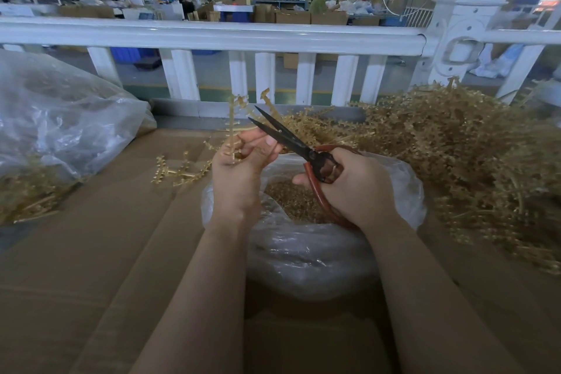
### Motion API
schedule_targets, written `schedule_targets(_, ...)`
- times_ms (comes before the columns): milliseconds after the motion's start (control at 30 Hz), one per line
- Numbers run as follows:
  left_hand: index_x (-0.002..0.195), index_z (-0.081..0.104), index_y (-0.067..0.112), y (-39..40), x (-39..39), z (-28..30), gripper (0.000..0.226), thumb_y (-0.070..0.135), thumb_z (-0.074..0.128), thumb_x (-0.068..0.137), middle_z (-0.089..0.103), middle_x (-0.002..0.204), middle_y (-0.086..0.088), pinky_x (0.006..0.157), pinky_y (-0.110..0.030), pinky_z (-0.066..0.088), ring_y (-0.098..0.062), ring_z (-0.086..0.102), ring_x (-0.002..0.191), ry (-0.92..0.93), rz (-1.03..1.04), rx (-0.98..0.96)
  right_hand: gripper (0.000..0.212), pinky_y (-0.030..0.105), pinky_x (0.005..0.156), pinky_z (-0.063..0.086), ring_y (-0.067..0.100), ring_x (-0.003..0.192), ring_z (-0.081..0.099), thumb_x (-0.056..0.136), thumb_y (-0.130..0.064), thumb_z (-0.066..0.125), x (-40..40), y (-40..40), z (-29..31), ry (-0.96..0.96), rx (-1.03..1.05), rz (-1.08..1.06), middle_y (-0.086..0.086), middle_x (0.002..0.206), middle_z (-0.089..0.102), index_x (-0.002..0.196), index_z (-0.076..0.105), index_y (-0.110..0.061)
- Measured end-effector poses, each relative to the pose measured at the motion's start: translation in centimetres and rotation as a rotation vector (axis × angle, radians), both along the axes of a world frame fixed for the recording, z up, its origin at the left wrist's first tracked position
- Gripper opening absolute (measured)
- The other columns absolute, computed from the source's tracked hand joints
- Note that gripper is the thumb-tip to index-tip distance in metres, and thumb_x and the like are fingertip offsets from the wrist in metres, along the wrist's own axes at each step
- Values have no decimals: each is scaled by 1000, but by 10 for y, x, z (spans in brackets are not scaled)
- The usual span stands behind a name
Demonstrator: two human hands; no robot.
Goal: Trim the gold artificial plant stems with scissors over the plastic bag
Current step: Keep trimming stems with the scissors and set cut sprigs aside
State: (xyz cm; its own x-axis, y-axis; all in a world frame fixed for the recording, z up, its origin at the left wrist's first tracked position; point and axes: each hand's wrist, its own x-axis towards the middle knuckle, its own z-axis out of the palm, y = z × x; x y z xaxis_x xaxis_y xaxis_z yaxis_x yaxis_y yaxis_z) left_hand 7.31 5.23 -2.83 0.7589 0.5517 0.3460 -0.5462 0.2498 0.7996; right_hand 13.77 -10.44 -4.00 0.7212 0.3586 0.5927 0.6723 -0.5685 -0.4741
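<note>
My left hand (243, 161) pinches a gold plant stem (232, 121) that stands upright above the fingers. My right hand (349, 182) grips black scissors (285, 138) with red-brown handles; the blades are parted and point up-left, just right of the stem. Below both hands sits an open clear plastic bag (306, 255) holding gold cuttings. A big heap of gold stems (461, 161) lies to the right.
A few loose gold stems (179, 170) lie on the cardboard surface (91, 267) left of my hand. Another clear bag (54, 121) with gold pieces sits at far left. A white railing (212, 36) runs across behind, with people working beyond it.
</note>
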Motion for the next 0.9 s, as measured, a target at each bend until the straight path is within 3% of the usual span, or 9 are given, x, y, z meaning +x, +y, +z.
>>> schedule_targets(133, 93, 65, 7, 0, 0, 0, 12, -4, 64, 88, 67, 77, 0, 75, -21, 54, -12, 67, 77, 17, -18, -62, 57, 20, 64, 50, 0, 72, 61, 67, -87, 58, 3, -1, -2, 41, -15, 4, -18, 74, 67, 94, 69, -38)
schedule_targets(300, 93, 67, 10, 2, 0, -2, 7, 4, 66, 89, 72, 89, -3, 80, -24, 56, -13, 68, 84, 134, -63, -163, 55, 22, 55, 50, 3, 62, 63, 63, -82, 67, 3, 1, -3, 225, 168, 78, -14, 67, 68, 73, 65, -28)
schedule_targets(400, 91, 66, 19, 0, 2, -3, 6, 14, 68, 88, 73, 89, 4, 79, -28, 45, -7, 65, 79, 288, -118, -80, 28, 10, 49, 41, -3, 54, 59, 75, -53, 81, 4, 3, 1, 305, 337, 151, -19, 61, 65, 69, 66, -30)
schedule_targets(500, 93, 68, 17, -7, 2, -3, 15, 15, 74, 79, 74, 89, 10, 72, -26, 42, 0, 65, 70, 330, -127, -34, 22, 10, 49, 43, -4, 50, 55, 84, -22, 82, 5, 3, 3, 392, 451, 242, -15, 57, 64, 68, 67, -26)
schedule_targets(600, 92, 72, 18, -12, 0, -1, 23, 23, 77, 70, 72, 77, 15, 68, -25, 41, 5, 64, 65, 354, -135, -8, 15, 12, 51, 44, -2, 51, 56, 86, -17, 80, 4, 4, 7, 440, 479, 280, -11, 58, 65, 74, 71, -21)
schedule_targets(700, 88, 72, 18, -14, -1, -1, 26, 25, 78, 64, 70, 71, 10, 67, -25, 41, 1, 62, 62, 331, -196, 17, 13, 14, 47, 42, -1, 47, 52, 87, -15, 78, 3, 6, 9, 470, 494, 281, -11, 54, 61, 77, 72, -21)
schedule_targets(900, 80, 73, 22, -14, -2, -3, 16, 23, 80, 66, 70, 75, 8, 69, -26, 41, -2, 64, 68, 308, -243, 89, 24, 11, 48, 41, -3, 47, 54, 86, -6, 75, 6, 5, 9, 508, 543, 299, -12, 56, 64, 72, 74, -26)
